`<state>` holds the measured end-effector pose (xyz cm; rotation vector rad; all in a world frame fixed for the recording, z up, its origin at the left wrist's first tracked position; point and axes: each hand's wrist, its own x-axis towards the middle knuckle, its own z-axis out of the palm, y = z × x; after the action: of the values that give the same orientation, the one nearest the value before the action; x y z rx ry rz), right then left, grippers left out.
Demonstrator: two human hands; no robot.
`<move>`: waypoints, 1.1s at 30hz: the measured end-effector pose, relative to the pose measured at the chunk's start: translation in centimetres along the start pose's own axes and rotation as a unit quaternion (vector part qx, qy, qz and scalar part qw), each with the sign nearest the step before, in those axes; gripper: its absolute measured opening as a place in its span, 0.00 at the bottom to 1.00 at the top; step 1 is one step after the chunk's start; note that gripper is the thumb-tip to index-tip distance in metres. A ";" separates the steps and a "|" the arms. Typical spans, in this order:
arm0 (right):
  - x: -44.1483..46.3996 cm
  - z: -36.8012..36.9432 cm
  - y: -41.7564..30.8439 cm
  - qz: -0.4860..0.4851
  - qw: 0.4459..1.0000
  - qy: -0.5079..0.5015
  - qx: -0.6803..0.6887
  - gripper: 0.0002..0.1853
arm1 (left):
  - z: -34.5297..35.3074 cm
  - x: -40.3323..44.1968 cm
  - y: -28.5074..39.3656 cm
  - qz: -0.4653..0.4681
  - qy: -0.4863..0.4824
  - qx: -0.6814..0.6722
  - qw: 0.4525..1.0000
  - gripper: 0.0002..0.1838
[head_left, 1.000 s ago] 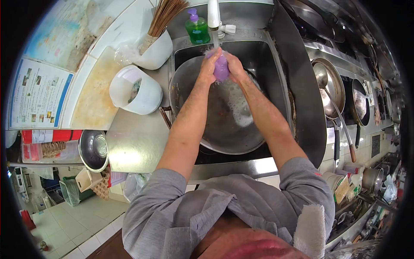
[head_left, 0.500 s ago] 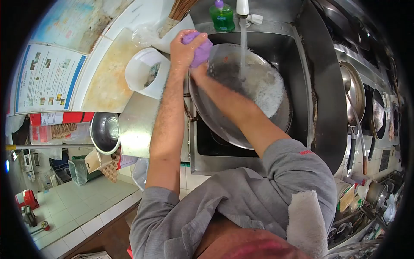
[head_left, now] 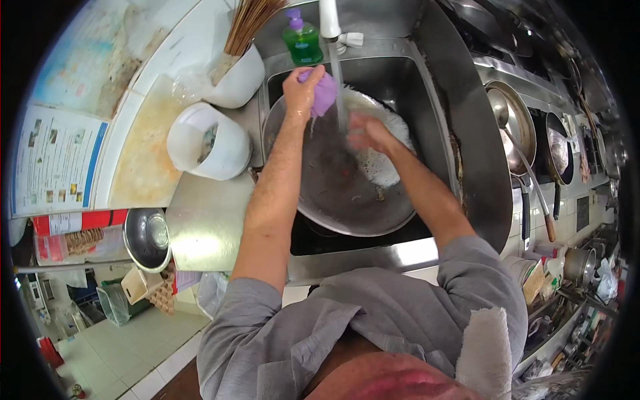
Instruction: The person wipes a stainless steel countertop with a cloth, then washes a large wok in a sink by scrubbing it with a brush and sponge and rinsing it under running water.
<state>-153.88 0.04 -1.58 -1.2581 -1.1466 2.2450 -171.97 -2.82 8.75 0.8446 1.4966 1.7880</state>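
Observation:
My left hand (head_left: 301,93) is closed round a wet purple cloth (head_left: 323,95), held over the far left of a large metal pan (head_left: 327,193). Water from the white tap (head_left: 329,20) runs down beside the cloth into the pan. Close to the stream is my right hand (head_left: 371,133), with its fingers apart and nothing in them, slightly smeared by motion. The pan sits in the steel sink (head_left: 437,127) and holds murky water, white foam (head_left: 383,167) and small food bits.
A green soap bottle (head_left: 303,43) with a purple pump stands behind the sink. On the left are a white tub (head_left: 230,150) and a white container (head_left: 243,77) with a stick brush (head_left: 250,27). Pans and a ladle (head_left: 530,173) lie beyond the right sink wall.
My right hand has come away from the left hand and moved right to the water stream. The cloth, still in my left hand, now hangs looser. The camera view has shifted.

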 end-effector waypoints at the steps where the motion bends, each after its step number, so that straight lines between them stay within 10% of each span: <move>1: -1.5 2.1 -3.8 0.010 0.991 -0.067 0.115 0.22 | 1.0 0.4 -1.7 0.006 -0.017 -0.004 1.000 0.13; 6: 3.1 2.0 -6.7 -0.053 0.915 -0.235 0.323 0.25 | 3.8 0.4 -4.7 0.050 -0.081 0.103 0.990 0.10; 9: 1.3 2.9 -6.8 -0.204 0.944 0.021 0.257 0.20 | 2.9 0.7 -4.3 0.000 -0.096 0.036 0.995 0.15; 12: 3.1 1.5 -6.1 -0.226 0.946 -0.051 0.226 0.16 | 2.0 1.2 -3.4 -0.096 -0.166 -0.025 0.981 0.24; 15: 3.4 1.4 -6.4 -0.222 0.958 -0.044 0.178 0.14 | 1.3 2.8 -2.2 -0.023 -0.301 0.373 0.877 0.21; 18: 3.7 1.7 -6.8 -0.287 0.956 -0.015 -0.053 0.11 | 1.3 3.1 0.0 -0.070 -0.257 0.434 0.861 0.17; 22: 2.4 2.7 -9.3 -0.368 0.896 0.097 -0.228 0.12 | 0.3 5.0 -4.7 -0.086 -0.157 0.307 0.935 0.24; 28: 0.9 2.0 -11.0 -0.350 0.919 0.036 -0.180 0.12 | 1.8 4.4 -0.2 -0.085 -0.198 0.362 0.907 0.22; 33: 0.0 -0.5 -9.4 -0.200 0.954 -0.002 -0.225 0.18 | 2.7 2.6 1.1 -0.144 -0.119 0.013 0.982 0.11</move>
<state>-154.40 6.16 5.57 -1.0408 -1.8007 1.7459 -171.39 0.66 10.42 0.7807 1.4075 1.4078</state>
